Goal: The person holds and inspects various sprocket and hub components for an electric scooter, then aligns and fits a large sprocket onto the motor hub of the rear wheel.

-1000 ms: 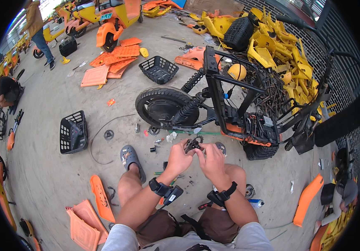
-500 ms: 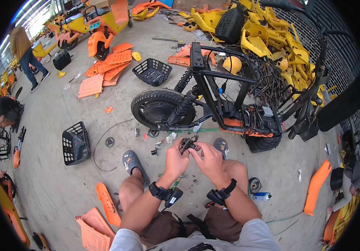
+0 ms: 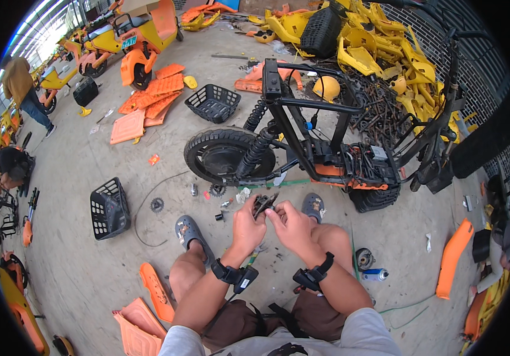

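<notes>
Between my knees, my left hand [image 3: 248, 230] is closed round a dark, greasy metal part [image 3: 262, 203] with an uneven outline. The fingertips of my right hand [image 3: 291, 226] press on its right side. Its exact kind does not show, and my fingers cover its lower portion. Just beyond my hands stands a stripped black scooter frame [image 3: 302, 118] with its rear wheel [image 3: 222, 157] and shock absorber [image 3: 259, 148]. On the floor near my left foot lie a toothed sprocket [image 3: 157, 205], a small silver cylinder [image 3: 194, 189] and a short black socket-like piece [image 3: 218, 216].
Black plastic baskets [image 3: 110, 209] lie at left and beyond the wheel. A blue spray can [image 3: 375, 275] and a round metal part [image 3: 364, 258] lie right of my knee. Orange panels [image 3: 455, 258] are scattered about; yellow panels [image 3: 364, 47] are heaped behind the frame. Other people are at left and far right.
My right fingers have shifted slightly against the dark metal part, which has turned a little in my hands. The person at far left has moved a bit. My view has shifted slightly.
</notes>
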Tool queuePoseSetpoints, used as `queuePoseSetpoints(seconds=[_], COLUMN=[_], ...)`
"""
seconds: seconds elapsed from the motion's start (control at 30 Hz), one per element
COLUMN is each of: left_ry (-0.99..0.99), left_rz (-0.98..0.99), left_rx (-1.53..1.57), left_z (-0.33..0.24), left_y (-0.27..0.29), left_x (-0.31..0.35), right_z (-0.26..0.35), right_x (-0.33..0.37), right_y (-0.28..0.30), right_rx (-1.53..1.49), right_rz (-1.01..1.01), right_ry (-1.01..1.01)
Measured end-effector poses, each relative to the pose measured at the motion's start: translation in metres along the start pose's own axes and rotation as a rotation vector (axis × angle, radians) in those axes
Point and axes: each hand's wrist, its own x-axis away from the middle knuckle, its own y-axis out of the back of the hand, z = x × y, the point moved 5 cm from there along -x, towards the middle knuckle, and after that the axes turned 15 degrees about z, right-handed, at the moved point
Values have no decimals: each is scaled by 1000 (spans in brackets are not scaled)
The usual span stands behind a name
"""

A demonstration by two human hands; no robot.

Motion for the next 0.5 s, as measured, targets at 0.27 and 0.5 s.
queuePoseSetpoints(seconds=[0.27,0.5], left_ry=[10,-43], left_rz=[20,21], left_rx=[-32,-44], left_z=[2,3], left_y=[-3,-6], left_x=[-1,-1], right_z=[-21,-17], right_x=[-8,-5], right_y=[-12,-4], right_rx=[-418,-215], right_rz=[264,163], right_ry=[-129,-111])
